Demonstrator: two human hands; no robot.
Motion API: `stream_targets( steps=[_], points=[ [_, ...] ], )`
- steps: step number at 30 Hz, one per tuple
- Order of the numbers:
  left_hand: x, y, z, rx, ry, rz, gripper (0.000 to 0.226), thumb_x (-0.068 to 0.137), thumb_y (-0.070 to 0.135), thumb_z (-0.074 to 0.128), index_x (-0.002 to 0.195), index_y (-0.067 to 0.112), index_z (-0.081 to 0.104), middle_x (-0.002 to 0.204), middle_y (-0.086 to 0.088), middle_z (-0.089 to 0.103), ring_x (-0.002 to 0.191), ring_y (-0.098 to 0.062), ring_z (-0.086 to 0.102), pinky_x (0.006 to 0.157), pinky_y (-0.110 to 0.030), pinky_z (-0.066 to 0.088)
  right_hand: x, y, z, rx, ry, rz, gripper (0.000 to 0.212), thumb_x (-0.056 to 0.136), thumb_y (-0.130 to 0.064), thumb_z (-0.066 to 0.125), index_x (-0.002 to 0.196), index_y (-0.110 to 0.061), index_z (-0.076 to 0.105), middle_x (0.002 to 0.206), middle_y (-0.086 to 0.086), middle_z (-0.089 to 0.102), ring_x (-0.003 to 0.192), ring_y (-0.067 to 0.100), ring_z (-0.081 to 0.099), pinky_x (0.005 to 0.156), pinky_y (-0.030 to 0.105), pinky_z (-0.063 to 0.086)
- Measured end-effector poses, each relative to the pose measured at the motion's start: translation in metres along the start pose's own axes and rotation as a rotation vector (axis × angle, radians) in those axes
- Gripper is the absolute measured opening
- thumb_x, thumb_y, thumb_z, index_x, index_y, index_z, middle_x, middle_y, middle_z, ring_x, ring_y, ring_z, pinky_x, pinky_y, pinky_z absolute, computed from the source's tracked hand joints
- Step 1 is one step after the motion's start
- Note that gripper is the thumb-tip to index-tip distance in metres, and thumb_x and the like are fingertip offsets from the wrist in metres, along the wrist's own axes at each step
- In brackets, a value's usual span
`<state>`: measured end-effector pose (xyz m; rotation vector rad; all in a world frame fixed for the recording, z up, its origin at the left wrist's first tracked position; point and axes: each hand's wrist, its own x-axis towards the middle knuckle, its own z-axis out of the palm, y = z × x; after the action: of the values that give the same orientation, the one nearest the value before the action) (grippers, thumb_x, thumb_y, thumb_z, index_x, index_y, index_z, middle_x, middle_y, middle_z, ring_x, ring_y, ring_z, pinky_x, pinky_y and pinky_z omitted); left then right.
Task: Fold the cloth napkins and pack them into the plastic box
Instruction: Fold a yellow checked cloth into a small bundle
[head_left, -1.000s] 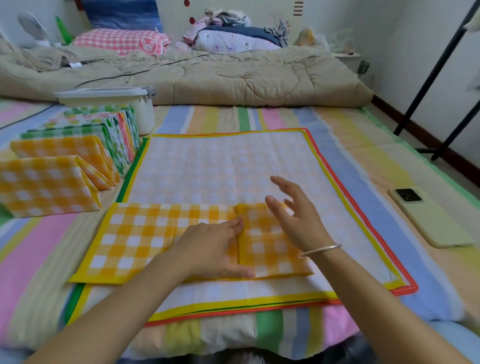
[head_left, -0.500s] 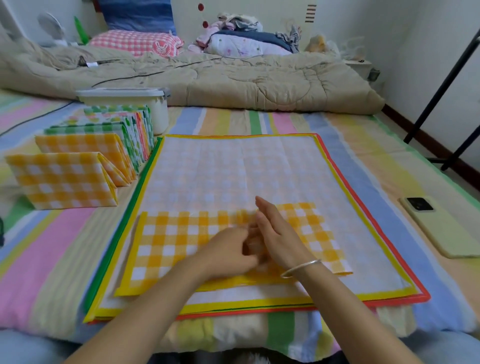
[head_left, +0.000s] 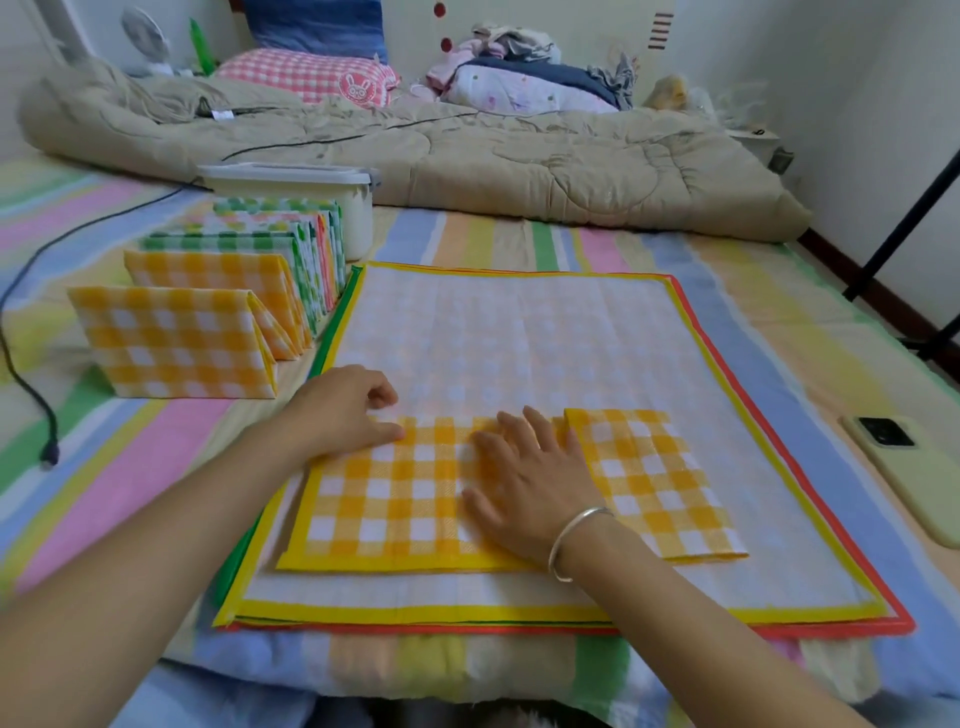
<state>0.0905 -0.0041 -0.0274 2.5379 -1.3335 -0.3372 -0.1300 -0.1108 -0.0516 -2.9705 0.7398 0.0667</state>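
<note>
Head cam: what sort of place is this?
Most likely a bedroom at home: the work is on a striped bedsheet, with a beige quilt bunched behind it, a pink checked pillow and a pile of clothes by the far wall.

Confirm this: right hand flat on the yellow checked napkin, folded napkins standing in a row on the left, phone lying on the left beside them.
Wrong on the phone: the head view shows it lying on the right side of the bed, far from the folded napkins. The rest stands: the right hand lies flat on the yellow checked napkin, and the folded napkins stand in a row on the left.
</note>
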Motion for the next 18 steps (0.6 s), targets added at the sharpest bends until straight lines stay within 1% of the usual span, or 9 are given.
stream_targets(
  steps=[1,3,6,9,13,15,16,17,18],
  points=[
    [0.002,-0.001,0.000,0.000,-0.009,0.010,0.045,0.077,0.046,0.082,0.112,0.024,0.066,0.102,0.010,0.061,0.087,-0.006,0.056,0.077,-0.022,0.045,0.002,-0.003,-0.001,-0.014,-0.033,-0.008,0.070,0.087,-0.067,0.022,0.148,-0.032,0.024,0.161,0.000,0.011,0.149,0.029,0.003,0.113,0.062,0.013],
    [0.006,-0.002,0.000,0.016,-0.026,0.022,0.044,0.075,0.047,0.083,0.108,0.025,0.064,0.100,0.010,0.061,0.087,-0.007,0.057,0.077,-0.023,0.047,0.006,-0.007,-0.004,-0.009,-0.101,-0.009,0.072,0.088,-0.066,0.035,0.150,-0.036,0.014,0.162,-0.001,0.003,0.149,0.028,-0.002,0.112,0.067,0.007],
    [0.011,-0.002,-0.001,0.059,-0.061,0.039,0.039,0.075,0.050,0.082,0.099,0.026,0.064,0.103,0.008,0.063,0.092,-0.009,0.061,0.082,-0.028,0.052,0.015,-0.009,-0.012,0.005,-0.235,-0.003,0.090,0.080,-0.074,0.046,0.151,-0.043,0.000,0.162,-0.003,-0.001,0.149,0.027,-0.005,0.109,0.072,0.007],
    [0.011,-0.003,-0.009,0.131,-0.120,0.009,0.039,0.075,0.060,0.077,0.092,0.028,0.064,0.095,0.011,0.064,0.090,-0.010,0.061,0.080,-0.032,0.054,0.024,-0.006,-0.025,0.017,-0.390,-0.007,0.110,0.068,-0.079,0.059,0.150,-0.046,-0.006,0.160,-0.008,-0.005,0.148,0.026,-0.008,0.108,0.074,0.008],
    [0.005,-0.011,-0.023,0.239,-0.202,-0.115,0.056,0.069,0.080,0.065,0.085,0.026,0.064,0.084,0.010,0.064,0.082,-0.009,0.059,0.075,-0.032,0.053,0.031,-0.005,-0.033,0.017,-0.528,-0.026,0.130,0.054,-0.081,0.070,0.149,-0.046,-0.011,0.159,-0.012,-0.010,0.147,0.026,-0.014,0.111,0.070,0.014],
    [0.001,-0.018,-0.030,0.227,-0.231,-0.155,0.072,0.063,0.087,0.056,0.073,0.016,0.061,0.070,0.006,0.058,0.069,-0.011,0.055,0.064,-0.031,0.045,0.032,-0.004,-0.032,0.003,-0.553,-0.033,0.134,0.051,-0.082,0.071,0.148,-0.046,-0.014,0.158,-0.013,-0.014,0.147,0.027,-0.017,0.111,0.069,0.014],
    [-0.003,-0.020,-0.034,0.170,-0.247,-0.165,0.075,0.059,0.088,0.053,0.066,0.013,0.053,0.061,0.005,0.048,0.060,-0.011,0.049,0.058,-0.030,0.037,0.032,-0.004,-0.032,0.000,-0.558,-0.035,0.136,0.050,-0.082,0.071,0.148,-0.046,-0.015,0.158,-0.013,-0.015,0.147,0.026,-0.018,0.111,0.070,0.014],
    [-0.008,-0.021,-0.039,0.072,-0.253,-0.178,0.072,0.058,0.086,0.053,0.061,0.014,0.046,0.055,0.004,0.041,0.053,-0.009,0.044,0.055,-0.028,0.031,0.031,-0.003,-0.031,0.001,-0.559,-0.036,0.137,0.049,-0.082,0.072,0.148,-0.046,-0.015,0.158,-0.013,-0.016,0.147,0.026,-0.018,0.111,0.070,0.014],
    [-0.014,-0.021,-0.043,-0.063,-0.248,-0.202,0.067,0.061,0.081,0.058,0.058,0.015,0.043,0.049,0.006,0.040,0.046,-0.006,0.042,0.055,-0.026,0.030,0.031,-0.003,-0.031,0.002,-0.557,-0.037,0.137,0.049,-0.082,0.072,0.148,-0.046,-0.016,0.158,-0.013,-0.016,0.147,0.026,-0.019,0.111,0.071,0.014]
  ],
)
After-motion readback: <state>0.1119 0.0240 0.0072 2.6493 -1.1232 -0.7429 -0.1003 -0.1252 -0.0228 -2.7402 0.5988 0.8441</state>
